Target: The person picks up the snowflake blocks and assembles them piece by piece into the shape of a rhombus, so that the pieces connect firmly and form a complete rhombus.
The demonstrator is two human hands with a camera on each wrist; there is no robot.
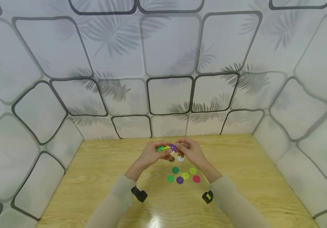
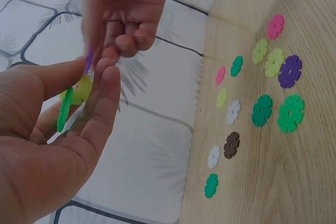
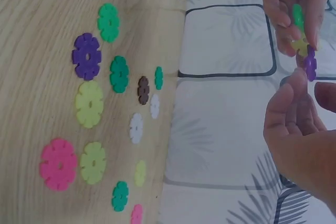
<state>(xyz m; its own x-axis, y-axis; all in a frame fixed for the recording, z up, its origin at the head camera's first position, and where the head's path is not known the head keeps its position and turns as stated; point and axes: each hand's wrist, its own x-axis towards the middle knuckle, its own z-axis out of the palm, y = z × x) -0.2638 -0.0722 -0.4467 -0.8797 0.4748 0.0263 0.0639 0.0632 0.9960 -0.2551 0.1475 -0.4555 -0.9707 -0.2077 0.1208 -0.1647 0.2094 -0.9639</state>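
My left hand (image 1: 150, 155) pinches a small cluster of joined interlocking plastic discs between thumb and fingers. A green disc (image 2: 64, 109), a yellow disc (image 2: 79, 90) and a purple disc (image 3: 311, 64) show in the cluster; a white piece lies partly hidden behind the fingers. Close beside the purple disc is my right hand (image 1: 193, 152), fingers bent. In the right wrist view its thumb and index fingertip stand apart, right below the purple disc's lower edge. Both hands are raised above the table.
On the wooden table (image 1: 101, 190) lie several loose notched discs, among them a pink disc (image 3: 58, 164), a purple disc (image 3: 86, 56), a brown disc (image 2: 231, 145) and a white disc (image 3: 136, 128). Patterned fabric walls (image 1: 169, 95) enclose the table at back and sides.
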